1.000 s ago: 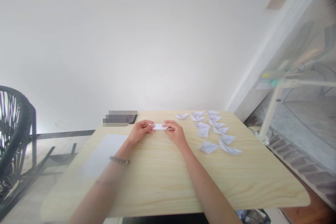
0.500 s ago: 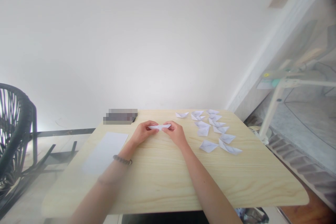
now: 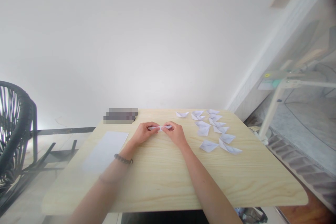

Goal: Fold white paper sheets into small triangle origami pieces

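Between my hands, above the middle of the wooden table (image 3: 162, 175), is a small folded white paper boat (image 3: 154, 127), seen nearly edge-on. My left hand (image 3: 144, 133) pinches its left end, with the thumb in front and the fingers behind. At the other end, my right hand (image 3: 174, 133) grips it the same way, and the thumbs almost meet at its middle. The fingers partly cover the paper. Several finished-looking paper boats stand to the right, the nearest being a boat (image 3: 208, 146) with a flat, open shape.
A sheet of white paper (image 3: 106, 150) lies left of my left forearm. Behind it, at the table's back left, is a dark blurred-out object (image 3: 119, 116). A black woven chair (image 3: 22, 119) stands at the left, and a white metal frame (image 3: 274, 108) at the right.
The folded paper has tipped between my fingers and now shows a thinner edge. Both hands keep their pinch in almost the same place.
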Demonstrator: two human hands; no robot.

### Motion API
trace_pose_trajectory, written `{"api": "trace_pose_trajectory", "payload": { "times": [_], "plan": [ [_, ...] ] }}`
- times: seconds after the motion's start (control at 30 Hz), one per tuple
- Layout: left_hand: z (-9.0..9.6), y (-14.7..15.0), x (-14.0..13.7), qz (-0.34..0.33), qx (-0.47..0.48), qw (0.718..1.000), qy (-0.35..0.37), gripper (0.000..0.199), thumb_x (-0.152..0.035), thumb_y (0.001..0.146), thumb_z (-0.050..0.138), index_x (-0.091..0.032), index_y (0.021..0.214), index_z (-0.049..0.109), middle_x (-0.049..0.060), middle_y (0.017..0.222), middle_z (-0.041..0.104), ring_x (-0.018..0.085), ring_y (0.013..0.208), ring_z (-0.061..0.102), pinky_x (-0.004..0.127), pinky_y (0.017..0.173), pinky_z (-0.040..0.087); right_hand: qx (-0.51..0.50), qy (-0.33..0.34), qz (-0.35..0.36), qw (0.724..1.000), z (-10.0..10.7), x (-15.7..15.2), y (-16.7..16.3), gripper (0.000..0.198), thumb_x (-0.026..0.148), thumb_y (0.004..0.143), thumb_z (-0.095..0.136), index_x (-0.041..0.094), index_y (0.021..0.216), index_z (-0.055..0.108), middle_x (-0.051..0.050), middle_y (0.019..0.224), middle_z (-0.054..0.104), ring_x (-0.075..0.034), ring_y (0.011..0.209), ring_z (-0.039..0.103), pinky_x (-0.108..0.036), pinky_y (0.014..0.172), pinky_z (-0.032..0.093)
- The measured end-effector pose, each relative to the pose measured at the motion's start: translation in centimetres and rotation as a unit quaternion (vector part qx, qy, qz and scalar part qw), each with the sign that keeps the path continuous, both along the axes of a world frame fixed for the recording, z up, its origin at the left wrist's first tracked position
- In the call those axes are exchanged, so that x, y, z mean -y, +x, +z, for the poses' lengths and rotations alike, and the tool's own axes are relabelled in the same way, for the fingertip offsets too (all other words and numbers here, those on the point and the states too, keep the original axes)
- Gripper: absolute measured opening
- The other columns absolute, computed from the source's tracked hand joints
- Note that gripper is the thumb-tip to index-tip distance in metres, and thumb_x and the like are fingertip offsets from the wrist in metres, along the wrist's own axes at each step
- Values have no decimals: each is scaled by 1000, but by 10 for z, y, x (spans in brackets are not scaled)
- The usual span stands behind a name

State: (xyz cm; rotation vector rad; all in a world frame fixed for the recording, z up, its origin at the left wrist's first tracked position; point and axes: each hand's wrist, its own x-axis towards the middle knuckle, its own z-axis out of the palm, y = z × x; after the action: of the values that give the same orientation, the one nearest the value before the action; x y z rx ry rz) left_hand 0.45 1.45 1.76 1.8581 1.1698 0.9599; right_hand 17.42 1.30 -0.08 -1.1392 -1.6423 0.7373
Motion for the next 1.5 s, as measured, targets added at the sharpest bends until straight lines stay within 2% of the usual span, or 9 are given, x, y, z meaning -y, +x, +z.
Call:
{"api": "trace_pose_trajectory", "payload": {
  "times": [0.23,0.37,0.53,0.67,0.77,0.93,1.1,1.23,1.5],
  "plan": [
    [1,1,1,-5,-20,999,40,28,-38,73,49,-15,78,64,5,79,65,18,76,57,26,72,43,3,22,27,999,0,1,-3,18,34,71,53,18,73,61,-1,73,64,-12,64,58,-22,60,47],
    [-1,1,-1,-2,-15,1000,19,29,-39,74,49,-15,80,64,5,82,65,17,75,58,25,70,43,0,18,12,1000,-4,-1,-2,17,33,71,53,18,76,61,-1,72,64,-13,63,59,-23,61,47],
    [-5,-5,-6,-1,-8,1000,-22,33,-38,73,49,-14,92,62,5,81,66,17,70,59,26,65,44,-36,-22,3,999,-8,-5,0,24,34,76,46,19,84,62,-2,75,65,-14,60,60,-23,55,48],
    [-6,-8,-9,17,-19,1000,1,28,-33,70,52,-16,89,62,4,84,65,18,75,58,26,67,44,-63,-26,6,998,-9,-5,0,28,36,77,45,20,94,60,-3,82,65,-14,66,62,-24,59,51],
    [-5,-7,-9,26,-31,999,15,25,-31,69,52,-16,86,63,3,78,65,17,71,58,25,65,44,-85,-23,7,996,-9,-5,0,31,37,78,44,20,100,58,-3,85,64,-14,70,62,-24,62,51],
    [-4,-4,-7,23,-19,1000,10,25,-31,69,52,-15,85,63,4,81,65,17,72,58,26,68,44,-81,-40,1,996,-8,-5,1,30,40,77,45,19,92,60,-3,78,65,-15,64,63,-24,59,50],
    [-5,-4,-5,29,-25,999,12,28,-38,70,52,-15,84,62,4,79,65,17,69,58,25,63,44,-70,-61,9,996,-11,-6,0,29,37,68,56,18,90,59,-1,69,64,-13,57,60,-24,56,49],
    [-3,-2,-3,25,-32,999,32,28,-40,71,52,-16,81,63,4,80,65,17,72,58,24,66,43,-21,-29,13,999,-11,-4,0,20,34,70,54,19,81,61,0,64,63,-12,56,58,-23,56,47],
    [-1,1,0,1,-45,996,73,28,-38,76,48,-15,80,63,4,81,65,16,76,57,24,71,42,5,21,6,1000,-3,-1,-1,17,33,70,55,18,74,63,-1,69,65,-12,60,59,-21,59,46]
  ]
}}
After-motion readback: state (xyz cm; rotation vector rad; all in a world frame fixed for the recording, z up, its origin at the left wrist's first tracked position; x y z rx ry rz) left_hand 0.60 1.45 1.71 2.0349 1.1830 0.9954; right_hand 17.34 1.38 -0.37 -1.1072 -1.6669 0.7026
